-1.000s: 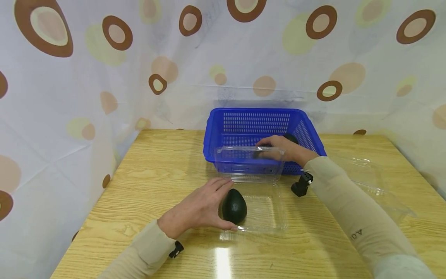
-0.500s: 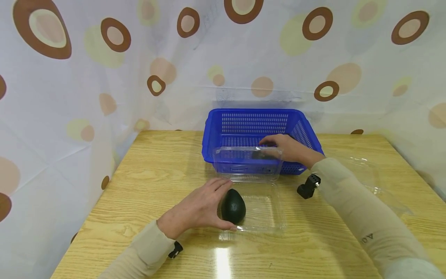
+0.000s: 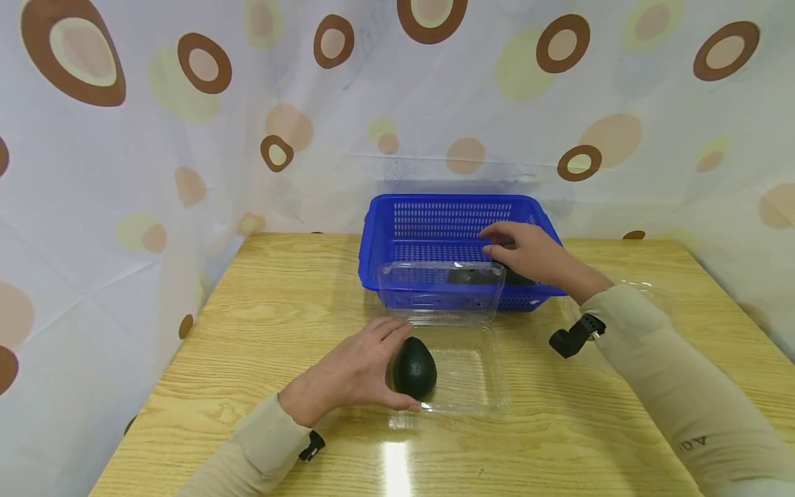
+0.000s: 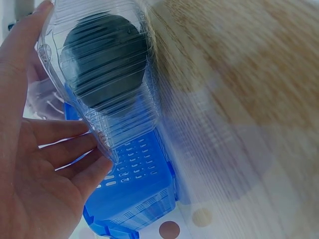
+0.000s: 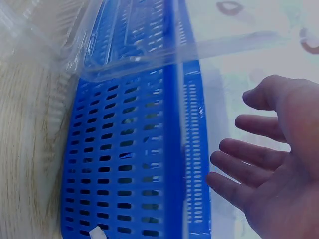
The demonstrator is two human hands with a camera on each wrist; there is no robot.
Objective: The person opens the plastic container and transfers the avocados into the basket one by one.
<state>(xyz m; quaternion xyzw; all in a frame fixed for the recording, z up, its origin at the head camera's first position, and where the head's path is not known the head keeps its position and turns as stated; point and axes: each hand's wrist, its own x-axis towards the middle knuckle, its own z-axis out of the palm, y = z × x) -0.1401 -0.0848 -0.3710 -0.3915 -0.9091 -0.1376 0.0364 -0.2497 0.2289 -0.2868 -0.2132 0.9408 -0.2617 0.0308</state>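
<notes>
A dark green avocado (image 3: 415, 368) lies at the left end of a clear plastic clamshell container (image 3: 466, 373), whose lid (image 3: 441, 297) stands raised at the back. My left hand (image 3: 357, 369) holds the container by its left end, thumb at the front edge and fingers at the back. In the left wrist view, the avocado (image 4: 104, 62) shows through the ribbed plastic wall. My right hand (image 3: 528, 252) is over the right side of the blue basket (image 3: 379, 241); the right wrist view shows its fingers spread, holding nothing. Below it, dark avocados (image 3: 518, 277) lie in the basket, partly hidden.
The basket stands behind the container, near the patterned curtain (image 3: 310, 179). Another clear plastic container (image 3: 640, 286) lies to the right, largely behind the right forearm. Bare wood tabletop (image 3: 273, 297) extends on the left.
My right hand has let go of a dark avocado in the basket and moved up and to the right. The left hand and the avocado in the container have stayed in place.
</notes>
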